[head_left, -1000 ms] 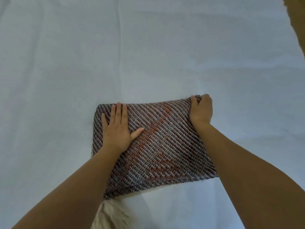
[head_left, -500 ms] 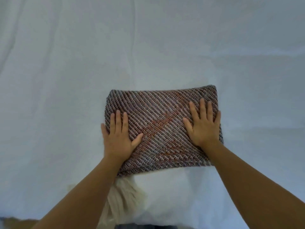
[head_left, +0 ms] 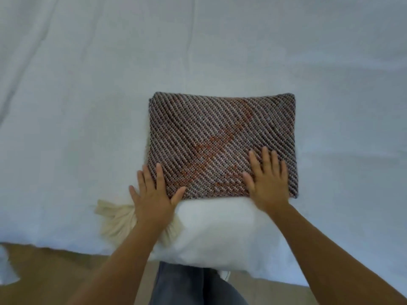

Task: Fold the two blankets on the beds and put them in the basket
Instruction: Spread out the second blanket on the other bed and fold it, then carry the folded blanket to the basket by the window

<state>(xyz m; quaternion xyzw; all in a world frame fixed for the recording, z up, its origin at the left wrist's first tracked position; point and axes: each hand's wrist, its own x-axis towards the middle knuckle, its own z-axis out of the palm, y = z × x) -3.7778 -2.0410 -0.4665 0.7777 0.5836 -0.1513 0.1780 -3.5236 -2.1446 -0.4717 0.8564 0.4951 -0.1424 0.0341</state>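
Lying flat with straight fingers, gripping nothing: left hand [head_left: 152,194], right hand [head_left: 267,183] on folded blanket [head_left: 220,133].

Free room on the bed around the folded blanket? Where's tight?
Bare: white bed sheet beyond the folded grey-and-orange striped woven blanket, and left and right of it. Crowded along its near edge: left hand, right hand, cream tassel fringe, then the bed's edge.

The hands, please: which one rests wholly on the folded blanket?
The right hand, flat on the blanket near its right edge; the left hand straddles the near left corner, its outer fingers on the white sheet.
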